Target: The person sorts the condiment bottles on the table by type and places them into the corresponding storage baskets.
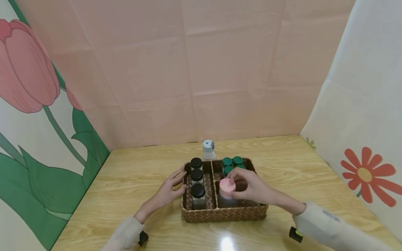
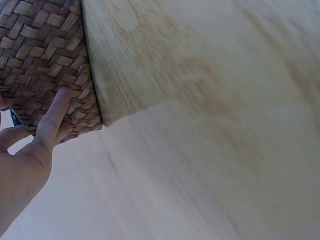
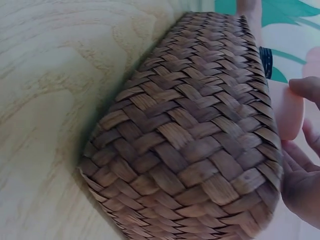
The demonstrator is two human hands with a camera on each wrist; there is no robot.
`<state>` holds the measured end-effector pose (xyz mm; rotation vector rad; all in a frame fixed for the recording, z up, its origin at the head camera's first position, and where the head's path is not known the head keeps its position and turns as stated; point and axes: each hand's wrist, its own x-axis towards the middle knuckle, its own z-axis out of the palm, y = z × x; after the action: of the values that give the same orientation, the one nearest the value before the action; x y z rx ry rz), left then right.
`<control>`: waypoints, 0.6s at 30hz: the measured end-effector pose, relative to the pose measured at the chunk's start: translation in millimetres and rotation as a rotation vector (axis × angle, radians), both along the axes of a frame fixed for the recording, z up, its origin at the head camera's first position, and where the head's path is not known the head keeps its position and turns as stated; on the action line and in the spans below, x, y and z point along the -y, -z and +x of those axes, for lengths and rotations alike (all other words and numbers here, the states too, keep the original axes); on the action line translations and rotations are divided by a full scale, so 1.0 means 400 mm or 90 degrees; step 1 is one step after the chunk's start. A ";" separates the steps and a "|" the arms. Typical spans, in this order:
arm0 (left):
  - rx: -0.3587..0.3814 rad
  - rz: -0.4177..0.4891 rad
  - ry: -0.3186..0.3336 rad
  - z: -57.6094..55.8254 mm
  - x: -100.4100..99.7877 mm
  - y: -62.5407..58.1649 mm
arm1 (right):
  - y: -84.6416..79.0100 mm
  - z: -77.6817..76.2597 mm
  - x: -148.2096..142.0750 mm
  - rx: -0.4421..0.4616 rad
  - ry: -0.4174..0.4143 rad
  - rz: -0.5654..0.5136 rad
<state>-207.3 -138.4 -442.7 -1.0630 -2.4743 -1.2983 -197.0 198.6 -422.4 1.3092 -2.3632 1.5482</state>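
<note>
A brown woven basket (image 1: 224, 214) with dividers stands on the table. My left hand (image 1: 169, 188) rests against its left side, fingers spread on the weave, as the left wrist view also shows with the hand (image 2: 35, 155) at the basket wall (image 2: 50, 60). With my right hand (image 1: 254, 186) I grip the pink lid (image 1: 226, 186) of a clear jar in the front right compartment. The right wrist view has the pink lid (image 3: 287, 110) between thumb and fingers above the rim. Three black-lidded jars (image 1: 198, 190) line the left compartment; several green-lidded jars (image 1: 227, 162) fill the back right one.
Behind the basket stands a clear bottle with a pale grey-blue cap (image 1: 208, 146). The wooden table (image 1: 141, 167) meets a pink cloth backdrop (image 1: 220, 69), with flower-printed cloths at left and right.
</note>
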 end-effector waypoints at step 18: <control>0.034 0.009 0.016 -0.022 0.012 0.029 | 0.017 0.008 0.005 -0.005 -0.015 -0.003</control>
<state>-216.3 -143.3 -454.3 -1.0740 -2.4943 -1.3670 -193.7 196.7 -429.0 1.3449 -2.3471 1.5513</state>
